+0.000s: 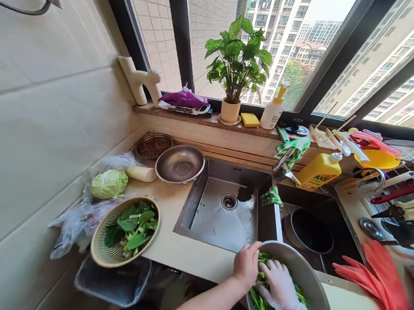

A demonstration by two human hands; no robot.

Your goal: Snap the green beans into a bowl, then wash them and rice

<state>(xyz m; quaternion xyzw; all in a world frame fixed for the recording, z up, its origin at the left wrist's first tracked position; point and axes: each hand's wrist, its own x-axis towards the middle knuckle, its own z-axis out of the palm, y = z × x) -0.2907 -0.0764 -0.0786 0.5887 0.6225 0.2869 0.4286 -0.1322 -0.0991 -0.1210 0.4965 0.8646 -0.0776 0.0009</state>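
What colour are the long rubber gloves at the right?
The gloves are coral pink, best seen in the head view.

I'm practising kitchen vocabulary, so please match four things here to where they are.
Things:
1. Potted plant
2. Cabbage
3. Yellow AXE bottle
4. Green stalks

Places:
A. Beside the faucet
B. In the bowl under the left hand and right hand
C. On the window ledge
D. On the counter left of the sink

Pairs: 1-C, 2-D, 3-A, 4-B

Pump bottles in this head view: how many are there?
2: a white bottle with a yellow pump on the windowsill, and a yellow AXE bottle just right of the tap. More may be hidden in the clutter at right.
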